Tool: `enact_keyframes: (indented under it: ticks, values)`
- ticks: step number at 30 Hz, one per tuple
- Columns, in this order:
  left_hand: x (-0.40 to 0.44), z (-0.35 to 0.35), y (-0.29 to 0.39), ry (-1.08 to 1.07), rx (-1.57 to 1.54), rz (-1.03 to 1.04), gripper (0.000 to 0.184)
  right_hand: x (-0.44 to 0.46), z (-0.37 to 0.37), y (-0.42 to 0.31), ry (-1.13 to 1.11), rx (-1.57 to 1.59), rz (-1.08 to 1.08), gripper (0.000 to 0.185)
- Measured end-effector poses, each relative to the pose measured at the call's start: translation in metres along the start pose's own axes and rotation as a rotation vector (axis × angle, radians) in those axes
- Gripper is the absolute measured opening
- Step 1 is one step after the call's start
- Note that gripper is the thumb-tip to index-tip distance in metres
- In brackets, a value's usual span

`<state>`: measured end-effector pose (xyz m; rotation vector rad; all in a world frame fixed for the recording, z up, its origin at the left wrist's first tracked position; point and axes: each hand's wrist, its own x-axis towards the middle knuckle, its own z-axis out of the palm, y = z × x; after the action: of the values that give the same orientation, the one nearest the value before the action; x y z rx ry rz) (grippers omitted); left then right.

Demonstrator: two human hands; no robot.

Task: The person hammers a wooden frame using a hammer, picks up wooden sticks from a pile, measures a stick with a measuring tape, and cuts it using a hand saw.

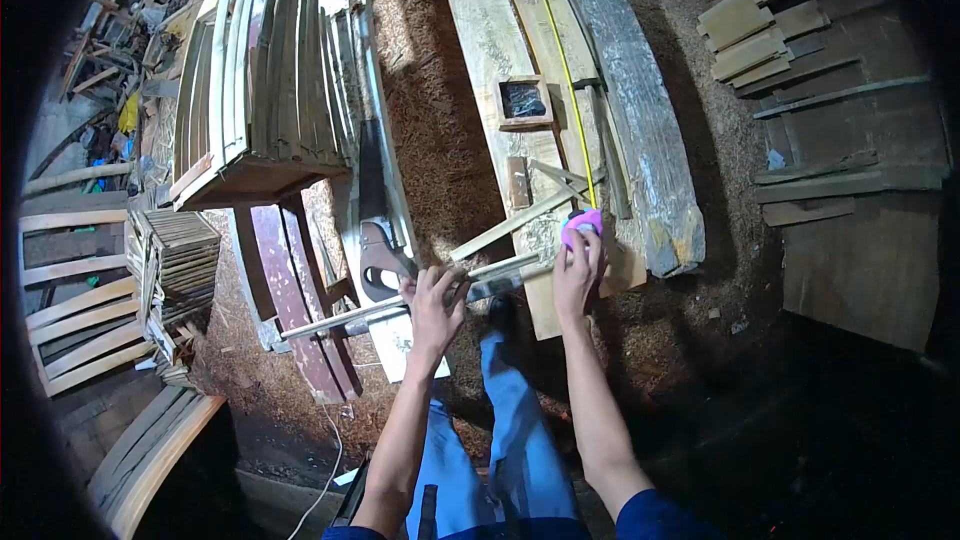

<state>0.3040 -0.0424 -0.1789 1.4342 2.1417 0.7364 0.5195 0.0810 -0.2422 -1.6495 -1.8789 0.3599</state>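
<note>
My right hand (577, 275) is wrapped round a pink tape measure (582, 229). Its yellow blade (570, 90) runs out away from me over the light planks. My left hand (437, 302) has its fingers closed on a thin wooden strip (350, 316), which lies crosswise over the boards. Beside that hand, a handsaw (377, 250) rests on the left plank. A small square wooden box (524, 102) with dark small pieces in it sits on the middle planks. Below it, short wood pieces (517, 182) lie loose.
A slatted wooden stack (262, 70) stands at upper left, with a smaller slatted bundle (185, 260) below. A thick weathered beam (640, 110) runs along the right. Boards (850, 180) lie at far right. Sawdust covers the ground. A pale cord (338, 440) trails at lower left.
</note>
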Motion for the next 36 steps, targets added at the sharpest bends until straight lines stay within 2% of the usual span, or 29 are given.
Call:
enact_keyframes:
  ticks: [4, 5, 10, 14, 17, 19, 24, 25, 26, 28, 32, 34, 35, 36]
  values:
    - [-0.004, -0.009, -0.001, -0.008, 0.036, -0.043, 0.032, -0.006, -0.023, -0.030, -0.070, 0.085, 0.046, 0.031]
    - [-0.007, -0.013, -0.001, -0.018, 0.035, -0.070, 0.031, -0.009, -0.025, -0.030, -0.068, 0.009, 0.003, 0.031]
    - [-0.025, -0.031, -0.014, 0.005, 0.035, -0.125, 0.027, -0.019, -0.033, -0.059, -0.124, 0.021, -0.051, 0.031]
    - [-0.039, -0.052, -0.034, 0.050, 0.038, -0.161, 0.027, -0.029, -0.025, -0.106, -0.240, 0.239, -0.074, 0.030]
    - [-0.052, -0.077, -0.059, 0.089, 0.053, -0.162, 0.026, -0.039, -0.017, -0.146, -0.266, 0.234, -0.168, 0.031]
    - [-0.060, -0.097, -0.079, 0.124, 0.042, -0.164, 0.024, -0.051, -0.009, -0.173, -0.319, 0.294, -0.145, 0.031]
    - [-0.092, -0.141, -0.151, 0.060, 0.032, -0.242, 0.021, -0.083, 0.030, -0.228, -0.461, 0.345, -0.159, 0.030]
    - [-0.097, -0.148, -0.165, 0.058, 0.041, -0.233, 0.021, -0.093, 0.044, -0.233, -0.502, 0.264, -0.178, 0.034]
    - [-0.100, -0.155, -0.179, 0.057, 0.051, -0.221, 0.020, -0.101, 0.053, -0.241, -0.608, 0.234, -0.108, 0.044]
    - [-0.103, -0.162, -0.202, 0.067, 0.013, -0.204, 0.021, -0.119, 0.075, -0.251, -0.536, 0.032, -0.273, 0.055]
    - [-0.101, -0.157, -0.230, 0.026, -0.030, -0.146, 0.023, -0.129, 0.094, -0.266, -0.530, -0.125, -0.175, 0.073]
    - [-0.096, -0.155, -0.233, -0.003, -0.039, -0.097, 0.023, -0.120, 0.097, -0.276, -0.575, -0.151, -0.036, 0.083]
    - [-0.094, -0.153, -0.233, -0.004, -0.048, -0.094, 0.023, -0.119, 0.102, -0.273, -0.526, -0.172, -0.112, 0.087]
    - [-0.091, -0.151, -0.234, 0.004, -0.029, -0.080, 0.022, -0.121, 0.103, -0.274, -0.462, -0.163, -0.127, 0.083]
